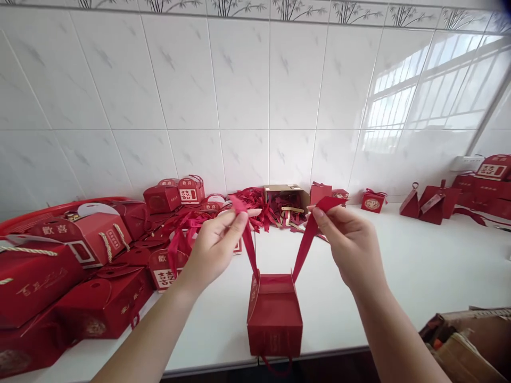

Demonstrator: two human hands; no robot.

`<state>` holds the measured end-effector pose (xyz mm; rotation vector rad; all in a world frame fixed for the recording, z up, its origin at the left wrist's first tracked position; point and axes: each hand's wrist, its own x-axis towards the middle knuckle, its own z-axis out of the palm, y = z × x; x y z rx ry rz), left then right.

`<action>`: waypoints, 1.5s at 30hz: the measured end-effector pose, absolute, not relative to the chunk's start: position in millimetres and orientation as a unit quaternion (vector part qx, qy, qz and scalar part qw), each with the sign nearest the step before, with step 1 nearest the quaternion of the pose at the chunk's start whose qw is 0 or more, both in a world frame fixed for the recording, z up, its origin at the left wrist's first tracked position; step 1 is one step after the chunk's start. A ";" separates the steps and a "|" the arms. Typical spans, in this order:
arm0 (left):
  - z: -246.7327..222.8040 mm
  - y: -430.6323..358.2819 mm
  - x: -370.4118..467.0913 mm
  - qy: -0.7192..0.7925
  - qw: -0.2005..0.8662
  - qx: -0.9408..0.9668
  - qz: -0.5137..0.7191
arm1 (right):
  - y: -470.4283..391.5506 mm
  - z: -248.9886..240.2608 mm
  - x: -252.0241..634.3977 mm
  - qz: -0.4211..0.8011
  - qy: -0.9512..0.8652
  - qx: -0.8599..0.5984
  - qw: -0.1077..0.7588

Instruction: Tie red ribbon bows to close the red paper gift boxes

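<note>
A small red gift box (274,314) stands upright at the table's front edge, between my forearms. Two ends of a red ribbon (305,247) rise from its top sides in a V. My left hand (223,234) pinches one end between thumb and fingers, up and to the left of the box. On the other side, my right hand (351,239) pinches the second end the same way. Both lengths look fairly taut. A thin red cord loop (276,368) hangs at the front of the box, below its lower edge.
Many red boxes (107,303) are heaped on the left. Against the tiled wall lie a pile of red ribbons (253,205) and an open carton (284,188) of small pieces. More red boxes (433,205) stand at the back right. A cardboard box (475,346) sits at the lower right.
</note>
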<state>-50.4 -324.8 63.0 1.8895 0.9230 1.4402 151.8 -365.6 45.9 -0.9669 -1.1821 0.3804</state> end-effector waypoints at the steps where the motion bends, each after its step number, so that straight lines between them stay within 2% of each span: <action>1: 66.1 -324.8 -45.7 0.341 0.284 0.716 0.539 | -366.3 51.9 149.7 0.157 -0.545 -0.444 0.694; 19: 69.6 -314.6 -25.9 0.305 0.395 0.633 0.592 | -367.5 68.6 161.9 0.151 -0.533 -0.443 0.705; 22: 70.1 -315.3 -25.3 0.290 0.426 0.603 0.609 | -367.2 70.2 165.0 0.190 -0.525 -0.427 0.711; 29: 76.4 -321.5 -26.0 0.229 0.473 0.601 0.602 | -360.1 72.9 167.7 0.392 -0.479 -0.326 0.714; 41: 69.4 -317.7 -28.7 0.219 0.490 0.574 0.618 | -352.1 69.5 154.5 0.426 -0.466 -0.312 0.710; 45: 69.8 -318.0 -28.6 0.215 0.504 0.570 0.612 | -348.3 73.3 145.2 0.432 -0.490 -0.322 0.685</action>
